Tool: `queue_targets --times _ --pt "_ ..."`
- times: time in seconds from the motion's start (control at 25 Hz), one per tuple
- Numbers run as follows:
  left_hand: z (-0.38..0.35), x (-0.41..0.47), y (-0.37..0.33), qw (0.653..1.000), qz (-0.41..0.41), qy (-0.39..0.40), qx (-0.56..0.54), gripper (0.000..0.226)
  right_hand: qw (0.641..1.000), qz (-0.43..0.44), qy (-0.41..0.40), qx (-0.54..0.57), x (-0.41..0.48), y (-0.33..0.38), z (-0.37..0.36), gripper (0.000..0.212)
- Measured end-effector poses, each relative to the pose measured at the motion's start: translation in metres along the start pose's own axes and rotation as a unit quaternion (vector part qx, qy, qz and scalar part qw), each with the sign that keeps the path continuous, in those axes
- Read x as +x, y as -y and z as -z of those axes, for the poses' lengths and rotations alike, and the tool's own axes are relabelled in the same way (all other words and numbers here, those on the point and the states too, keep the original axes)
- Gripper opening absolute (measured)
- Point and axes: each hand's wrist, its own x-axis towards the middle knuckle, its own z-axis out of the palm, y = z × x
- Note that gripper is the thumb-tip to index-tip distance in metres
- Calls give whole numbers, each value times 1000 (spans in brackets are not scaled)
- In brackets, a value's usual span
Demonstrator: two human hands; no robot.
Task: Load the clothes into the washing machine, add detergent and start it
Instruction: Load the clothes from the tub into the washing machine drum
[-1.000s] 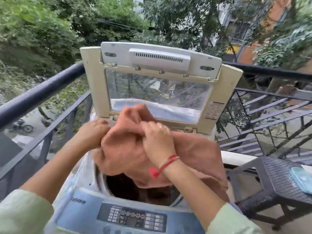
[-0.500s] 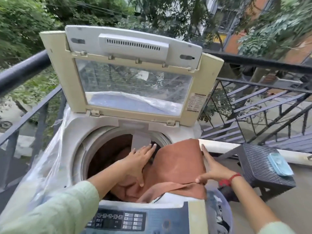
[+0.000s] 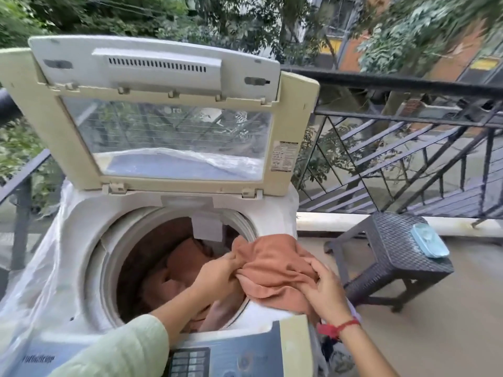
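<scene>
- On the balcony, beside the railing (image 3: 408, 85): one top-loading washing machine (image 3: 81, 240), lid (image 3: 152, 77) propped fully upright so the drum mouth is clear for loading.
- One rust-orange cloth (image 3: 272, 265) lies half in, half out. Part of it is down inside the drum (image 3: 130, 268); the rest is bunched over the right edge of the drum ring, touching the machine's top deck.
- Left hand (image 3: 217, 276): grip closed on a fold of the cloth at the drum's edge, forearm reaching over the opening. Likely placed there to pull the fabric inward.
- Right hand (image 3: 324, 287): grip closed on the outer bunch of the same cloth, fingers curled into it, red thread band (image 3: 345, 326) at the wrist. Judged to be gathering the overhang so nothing trails outside.
- Step in hand, as I read it: stuffing the last of this cloth into the drum. Detergent and start not yet done.
- Control panel (image 3: 190, 363) at the near edge, untouched, only partly in view.
- Clear plastic sheeting (image 3: 32, 281) hangs over the machine's left side; probably a weather cover pushed back.
- Count: two hands, both on the one cloth; one dark woven stool (image 3: 394, 257) well to the right, carrying one pale blue flat item (image 3: 430, 240), too small to identify. No detergent container that I can pick out.
- Something dark and mixed sits low by the right wrist, beside the machine; cannot tell what.
</scene>
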Motion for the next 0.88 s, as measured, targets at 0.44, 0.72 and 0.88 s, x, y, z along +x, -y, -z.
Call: queue_targets --times 0.44,0.72,0.88 --pt "235 -91 87 866 97 -443 211 46 920 307 -205 -132 4 263 -79 60" --pt "198 -107 141 915 256 162 265 69 929 160 189 -276 12 183 -90 76" --pt "118 -59 105 972 141 147 119 130 884 -10 158 -440 33 102 -10 134"
